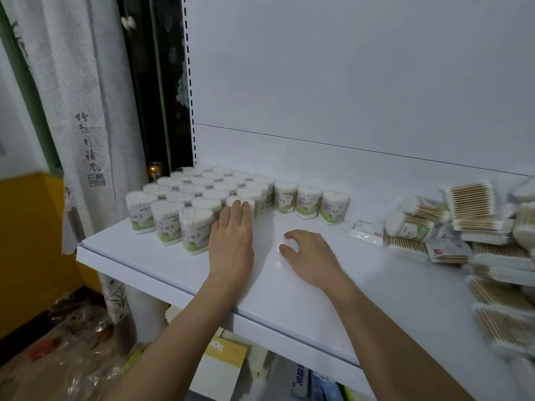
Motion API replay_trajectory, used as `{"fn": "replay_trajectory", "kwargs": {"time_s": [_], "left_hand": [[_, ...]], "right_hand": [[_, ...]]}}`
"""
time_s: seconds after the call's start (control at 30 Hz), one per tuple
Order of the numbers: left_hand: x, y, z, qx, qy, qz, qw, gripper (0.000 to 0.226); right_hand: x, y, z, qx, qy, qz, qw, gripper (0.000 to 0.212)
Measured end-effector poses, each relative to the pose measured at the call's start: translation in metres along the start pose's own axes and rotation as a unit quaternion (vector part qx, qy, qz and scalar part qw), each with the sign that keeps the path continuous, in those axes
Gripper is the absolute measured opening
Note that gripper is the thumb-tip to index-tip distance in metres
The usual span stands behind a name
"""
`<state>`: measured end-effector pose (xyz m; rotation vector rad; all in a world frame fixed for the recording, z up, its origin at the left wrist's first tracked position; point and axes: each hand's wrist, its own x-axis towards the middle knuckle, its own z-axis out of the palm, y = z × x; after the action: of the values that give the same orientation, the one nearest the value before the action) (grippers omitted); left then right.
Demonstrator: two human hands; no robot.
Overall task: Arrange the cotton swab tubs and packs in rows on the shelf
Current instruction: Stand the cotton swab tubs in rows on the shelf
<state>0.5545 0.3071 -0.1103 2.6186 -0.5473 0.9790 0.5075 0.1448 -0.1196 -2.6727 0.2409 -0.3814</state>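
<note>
A person faces a white metal shelf (pixel 289 285). The left hand (pixel 231 235) lies flat, fingers straight and pressed together, fingertips touching a clear plastic tub of white cotton swabs with a green label (pixel 241 205), which stands upright at the right edge of a packed block of matching tubs (pixel 199 192) at the shelf's left. The right hand (pixel 311 256) rests just beside the left, nearer the middle of the shelf, with fingers loosely curled and holding nothing. A loose heap of flat clear packs of wooden-stemmed cotton swabs (pixel 469 227) lies well apart, to the right, so the right hand is nearer it.
</note>
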Motion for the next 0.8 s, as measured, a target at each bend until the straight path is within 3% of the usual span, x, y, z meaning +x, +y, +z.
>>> {"fn": "replay_trajectory", "kwargs": {"time_s": [0.23, 0.37, 0.43, 0.53, 0.7, 0.8], "left_hand": [[-0.002, 0.002, 0.001, -0.016, -0.082, -0.020, 0.996, 0.075], [0.000, 0.004, -0.005, -0.029, -0.033, -0.015, 0.999, 0.075], [0.001, 0.006, -0.005, -0.065, 0.029, 0.027, 0.997, 0.067], [-0.001, 0.009, -0.006, -0.129, 0.079, 0.119, 0.981, 0.048], [-0.005, 0.016, -0.005, -0.179, 0.060, 0.277, 0.942, 0.028], [-0.005, 0.028, -0.007, -0.226, 0.009, 0.270, 0.936, 0.024]], "right_hand": [[0.001, 0.001, 0.000, 0.004, -0.004, 0.004, 1.000, 0.044], [0.002, 0.003, 0.000, 0.012, -0.006, 0.005, 1.000, 0.043], [0.002, 0.002, -0.001, 0.037, -0.002, 0.003, 0.999, 0.038], [-0.003, -0.001, -0.008, 0.176, 0.031, 0.025, 0.984, 0.025], [-0.009, -0.006, -0.026, 0.295, 0.123, 0.062, 0.946, 0.013], [-0.008, -0.005, -0.038, 0.278, 0.127, 0.086, 0.948, 0.014]]}}
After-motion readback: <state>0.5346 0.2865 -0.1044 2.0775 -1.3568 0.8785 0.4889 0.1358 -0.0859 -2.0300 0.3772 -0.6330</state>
